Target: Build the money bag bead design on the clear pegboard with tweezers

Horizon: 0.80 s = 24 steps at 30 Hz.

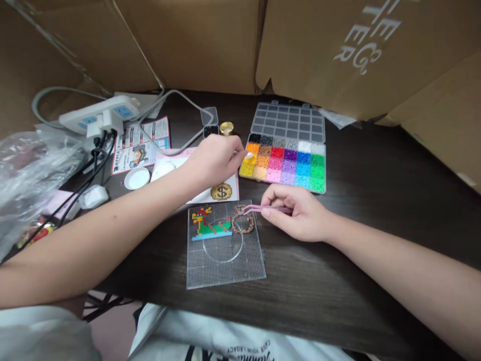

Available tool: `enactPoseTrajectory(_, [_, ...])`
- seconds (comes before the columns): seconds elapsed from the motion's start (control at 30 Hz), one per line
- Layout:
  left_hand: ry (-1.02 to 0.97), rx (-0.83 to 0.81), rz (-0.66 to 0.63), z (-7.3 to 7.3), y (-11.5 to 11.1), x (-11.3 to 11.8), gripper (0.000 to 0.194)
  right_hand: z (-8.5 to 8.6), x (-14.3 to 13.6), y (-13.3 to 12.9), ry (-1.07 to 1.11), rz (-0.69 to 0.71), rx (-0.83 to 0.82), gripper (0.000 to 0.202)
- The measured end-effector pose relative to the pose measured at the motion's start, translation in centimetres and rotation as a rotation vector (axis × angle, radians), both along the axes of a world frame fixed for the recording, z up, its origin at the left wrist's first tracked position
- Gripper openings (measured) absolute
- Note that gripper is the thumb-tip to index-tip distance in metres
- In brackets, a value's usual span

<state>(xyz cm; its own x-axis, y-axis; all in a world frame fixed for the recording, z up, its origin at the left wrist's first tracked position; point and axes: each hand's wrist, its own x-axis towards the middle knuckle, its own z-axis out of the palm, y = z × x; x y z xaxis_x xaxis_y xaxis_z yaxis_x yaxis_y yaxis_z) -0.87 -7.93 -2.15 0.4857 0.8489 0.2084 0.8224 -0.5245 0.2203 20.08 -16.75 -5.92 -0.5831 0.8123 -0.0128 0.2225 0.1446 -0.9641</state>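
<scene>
My left hand [220, 159] is closed in a pinch on a small white scoop-like piece [249, 156], over the yellow and orange compartments of the bead box [321, 188]. Its exact shape is partly hidden by the fingers. Pink tweezers [259, 207] are gripped in my right hand [295, 213], their tips over the upper right of a clear pegboard [225, 273]. A green, red and yellow bead figure [212, 227] with a blue base lies on the board's upper left. Beside it, a brown bead outline [243, 224] forms a rounded shape below the tweezer tips.
A pattern sheet [229, 193] with a coin picture lies under my left forearm. Behind are a small box of black beads [211, 131] and a gold round container [226, 128]. A power strip [99, 115], cables and plastic bags crowd the left. Cardboard walls [195, 45] enclose the back.
</scene>
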Motion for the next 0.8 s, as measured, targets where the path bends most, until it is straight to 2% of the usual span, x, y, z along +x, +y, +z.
enactPoseTrajectory(0.37, [-0.046, -0.038, 0.039, -0.5, -0.7, -0.1, 0.027, 0.1, -0.1, 0.2, 0.038, -0.002, -0.002, 0.012])
enactPoseTrajectory(0.5, [-0.050, -0.041, 0.065, -0.1, -0.7, -0.1, 0.029, 0.1, 0.0, 0.0, 0.024, -0.013, -0.058, 0.012])
enactPoseTrajectory(0.67, [-0.129, -0.225, 0.141, 0.5, -0.3, -0.2, 0.031, 0.3, 0.0, 0.2, 0.004, -0.006, -0.114, 0.013])
enactPoseTrajectory(0.8, [-0.182, -0.284, 0.158, 0.6, 0.3, -0.5, 0.033, 0.6, -0.1, 0.3, 0.017, -0.009, -0.119, 0.013])
